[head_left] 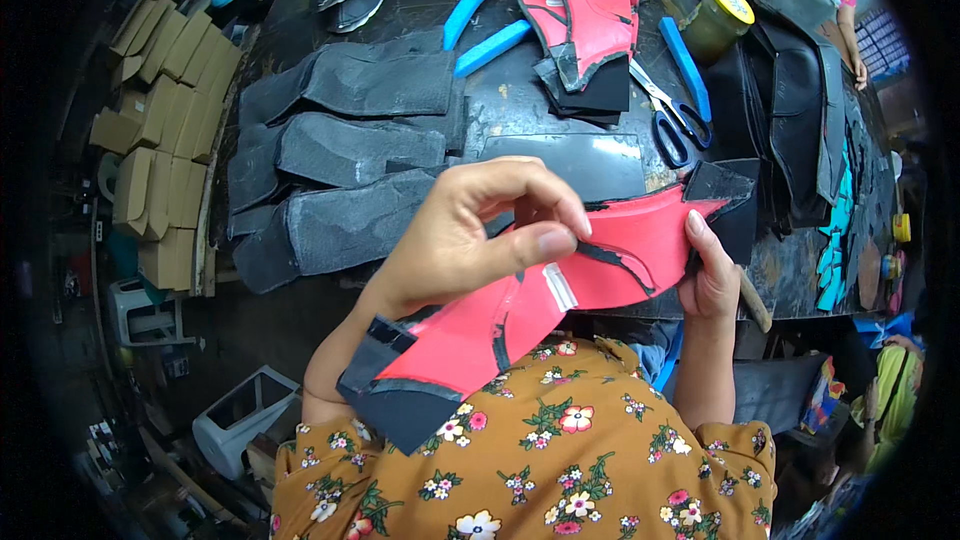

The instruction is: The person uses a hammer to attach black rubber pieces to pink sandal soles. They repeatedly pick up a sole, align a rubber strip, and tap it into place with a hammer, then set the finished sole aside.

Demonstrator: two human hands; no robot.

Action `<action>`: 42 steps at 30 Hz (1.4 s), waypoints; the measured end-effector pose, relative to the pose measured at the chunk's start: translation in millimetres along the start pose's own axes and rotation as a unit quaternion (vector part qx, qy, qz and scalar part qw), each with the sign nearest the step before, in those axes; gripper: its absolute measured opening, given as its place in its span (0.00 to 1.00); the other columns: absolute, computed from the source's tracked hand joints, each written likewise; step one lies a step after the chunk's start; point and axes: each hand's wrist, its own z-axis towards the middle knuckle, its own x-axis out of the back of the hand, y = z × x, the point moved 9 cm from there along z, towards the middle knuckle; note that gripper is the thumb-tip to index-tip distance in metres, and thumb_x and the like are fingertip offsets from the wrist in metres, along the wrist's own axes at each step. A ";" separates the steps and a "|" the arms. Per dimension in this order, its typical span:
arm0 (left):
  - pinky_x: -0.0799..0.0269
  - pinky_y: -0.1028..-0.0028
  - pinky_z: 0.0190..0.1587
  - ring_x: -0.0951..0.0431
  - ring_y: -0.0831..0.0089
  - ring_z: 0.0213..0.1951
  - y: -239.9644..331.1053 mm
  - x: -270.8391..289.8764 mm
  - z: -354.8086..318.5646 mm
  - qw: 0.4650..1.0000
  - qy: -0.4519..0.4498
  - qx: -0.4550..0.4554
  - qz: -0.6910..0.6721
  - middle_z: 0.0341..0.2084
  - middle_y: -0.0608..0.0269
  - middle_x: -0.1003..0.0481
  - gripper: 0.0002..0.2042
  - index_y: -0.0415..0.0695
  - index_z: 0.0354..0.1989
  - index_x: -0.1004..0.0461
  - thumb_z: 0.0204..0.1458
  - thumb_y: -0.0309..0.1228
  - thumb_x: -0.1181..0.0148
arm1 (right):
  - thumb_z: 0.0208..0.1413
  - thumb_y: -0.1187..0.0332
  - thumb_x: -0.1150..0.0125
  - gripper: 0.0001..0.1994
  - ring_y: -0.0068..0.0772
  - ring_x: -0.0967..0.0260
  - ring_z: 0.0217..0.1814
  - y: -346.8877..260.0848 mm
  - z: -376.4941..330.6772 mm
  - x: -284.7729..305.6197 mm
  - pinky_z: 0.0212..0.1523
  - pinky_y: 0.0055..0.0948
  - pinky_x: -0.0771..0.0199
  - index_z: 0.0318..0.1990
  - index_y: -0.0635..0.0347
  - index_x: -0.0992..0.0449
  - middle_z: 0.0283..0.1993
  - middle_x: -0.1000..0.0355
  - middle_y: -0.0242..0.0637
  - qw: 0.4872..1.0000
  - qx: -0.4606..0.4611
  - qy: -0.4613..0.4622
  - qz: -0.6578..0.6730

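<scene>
Both hands hold a red-and-black shoe upper piece (560, 295) above the lap.

The left hand (470, 235) pinches its top edge with curled fingers; the right hand (712, 275) grips its far end. A yellow-lidded jar (718, 22) of olive-coloured contents stands near blue-handled scissors (675, 115) on the dark worktable (540, 110).

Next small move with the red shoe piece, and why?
Probably press the left hand thumb along the black seam strip toward the right hand. The red shoe piece is held in the air between both hands, the left pinching its upper edge by the small white tab, the right steadying the far end. The strip curves on past the pinch.
</scene>
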 end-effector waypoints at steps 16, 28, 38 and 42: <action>0.23 0.58 0.44 0.18 0.46 0.41 76.4 -124.5 -43.1 0.854 -0.374 -0.163 -0.322 0.39 0.45 0.19 0.10 0.33 0.48 0.20 0.65 0.27 0.38 | 0.63 0.70 0.29 0.21 0.26 0.26 0.57 4.3 11.2 -29.4 0.61 0.29 0.27 0.62 0.63 0.25 0.56 0.23 0.32 0.986 0.049 -0.072 -0.142; 0.25 0.56 0.40 0.20 0.47 0.36 85.2 -116.0 -44.9 0.865 -0.405 -0.242 -0.171 0.37 0.48 0.20 0.08 0.34 0.46 0.21 0.66 0.26 0.41 | 0.62 0.62 0.26 0.24 0.25 0.30 0.60 14.9 11.0 -28.2 0.64 0.31 0.30 0.62 0.62 0.23 0.59 0.24 0.29 0.980 0.038 -0.068 -0.184; 0.28 0.58 0.34 0.23 0.49 0.31 87.8 -125.3 -47.6 0.883 -0.341 -0.271 -0.173 0.32 0.52 0.25 0.05 0.36 0.41 0.23 0.64 0.26 0.40 | 0.64 0.68 0.29 0.20 0.26 0.26 0.57 8.5 7.8 -33.9 0.60 0.29 0.26 0.61 0.62 0.23 0.56 0.22 0.33 0.987 0.056 -0.069 -0.137; 0.32 0.61 0.28 0.26 0.54 0.26 94.9 -111.4 -48.1 0.903 -0.285 -0.301 -0.114 0.29 0.58 0.27 0.06 0.37 0.37 0.23 0.59 0.27 0.38 | 0.64 0.69 0.29 0.21 0.26 0.27 0.58 7.5 7.6 -31.0 0.63 0.29 0.28 0.63 0.63 0.24 0.57 0.22 0.33 0.985 0.067 -0.070 -0.142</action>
